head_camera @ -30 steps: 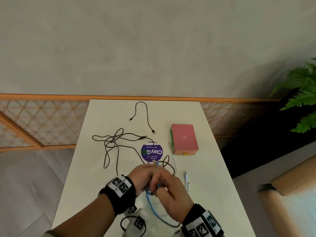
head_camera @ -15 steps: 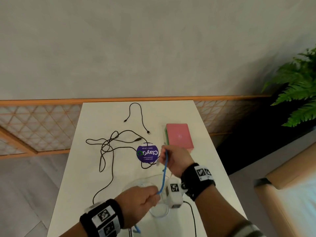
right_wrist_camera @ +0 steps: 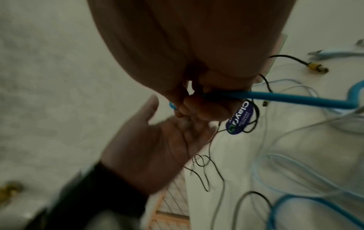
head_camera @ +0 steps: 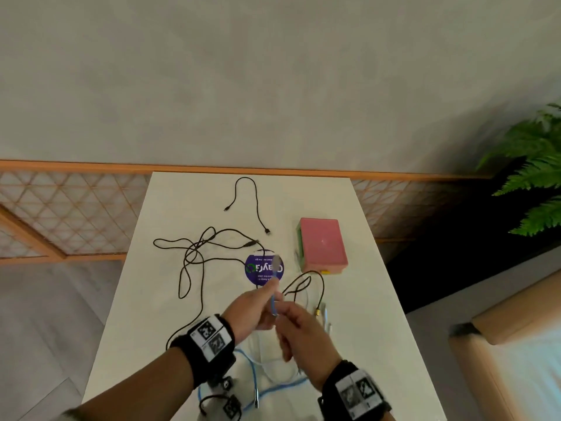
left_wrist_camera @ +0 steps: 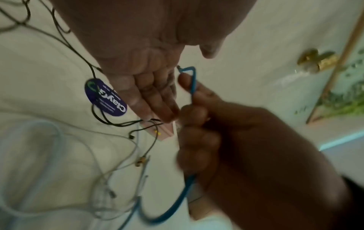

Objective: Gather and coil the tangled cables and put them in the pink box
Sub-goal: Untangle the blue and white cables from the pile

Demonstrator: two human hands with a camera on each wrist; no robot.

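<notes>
- Head view: the hands, spread apart half a second ago with the blue cable stretched between them, are now brought together over the near part of the counter. The left hand and right hand are almost touching, with the cable rising between them. This is judged to be one turn of the coil being laid.
- The rest of the blue cable is seen trailing on the counter below the wrists. The black cables lie untouched further off. The pink box stands on the right, closed as far as can be told.
- Left wrist view: the left fingers are noted as extended and relaxed beside the cable's bent end; no curl round it is shown. The right hand is seen wrapped round the cable.
- Right wrist view: the right fingers are confirmed gripping the cable; the left palm lies open beneath.
- Assessment: coiling is judged barely begun; nothing is boxed yet.
</notes>
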